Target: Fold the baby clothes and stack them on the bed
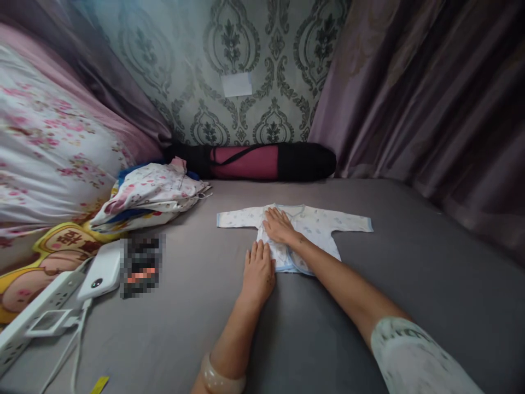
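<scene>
A small white baby shirt point(315, 235) with light blue trim and a faint print lies spread on the grey bed sheet point(184, 317), its sleeves stretched out to both sides. My right hand point(279, 225) rests flat on the shirt's upper left chest, fingers extended. Lower down, my left hand point(259, 272) lies at the shirt's left side edge near the hem, its fingers stretched out and pointing away from me. Neither hand grips the cloth. My right forearm crosses over the lower front and hides part of it.
A pile of folded clothes point(151, 191) sits at the back left, before a floral pillow point(53, 131). A black and maroon long bag point(246, 162) lies along the wall. At left are a power strip point(36, 312), a white power bank point(100, 271), cables and a yellow cartoon cushion point(61, 246).
</scene>
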{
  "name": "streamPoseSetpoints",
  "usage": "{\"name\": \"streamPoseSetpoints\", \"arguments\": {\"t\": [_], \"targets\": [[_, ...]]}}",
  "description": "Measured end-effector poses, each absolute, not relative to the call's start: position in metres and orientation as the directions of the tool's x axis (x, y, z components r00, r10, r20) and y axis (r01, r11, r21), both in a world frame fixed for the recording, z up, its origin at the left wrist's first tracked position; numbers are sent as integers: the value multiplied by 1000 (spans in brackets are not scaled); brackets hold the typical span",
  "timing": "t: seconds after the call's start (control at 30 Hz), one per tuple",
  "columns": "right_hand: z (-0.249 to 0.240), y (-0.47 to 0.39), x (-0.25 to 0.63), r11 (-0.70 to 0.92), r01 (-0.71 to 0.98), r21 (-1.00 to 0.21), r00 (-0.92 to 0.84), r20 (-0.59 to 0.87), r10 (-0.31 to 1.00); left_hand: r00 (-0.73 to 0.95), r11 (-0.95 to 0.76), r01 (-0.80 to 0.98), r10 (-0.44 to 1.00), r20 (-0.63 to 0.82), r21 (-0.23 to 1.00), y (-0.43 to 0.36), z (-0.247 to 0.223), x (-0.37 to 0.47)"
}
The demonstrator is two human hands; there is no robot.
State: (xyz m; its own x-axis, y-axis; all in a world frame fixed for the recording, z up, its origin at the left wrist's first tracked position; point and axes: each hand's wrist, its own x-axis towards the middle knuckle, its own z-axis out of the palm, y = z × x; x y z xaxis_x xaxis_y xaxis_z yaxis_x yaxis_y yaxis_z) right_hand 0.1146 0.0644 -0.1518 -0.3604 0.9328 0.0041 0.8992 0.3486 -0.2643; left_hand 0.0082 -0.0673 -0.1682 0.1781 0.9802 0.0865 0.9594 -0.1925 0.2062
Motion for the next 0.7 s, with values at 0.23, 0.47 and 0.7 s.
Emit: {"name": "streamPoseSetpoints", "arguments": {"t": [0.23, 0.47, 0.7], "targets": [[-144, 102, 78, 340, 926, -164, -337, 48, 940, 176, -181, 962, 984, 42, 204, -67, -166, 11], [-125, 141, 72, 340, 934, -106, -343, -15, 939, 172, -178, 959, 984, 45, 218, -66, -165, 10], [-128, 143, 68, 335, 938, -85, -338, -25, 941, 154, -172, 957, 984, 92, 233, -64, -177, 9]]}}
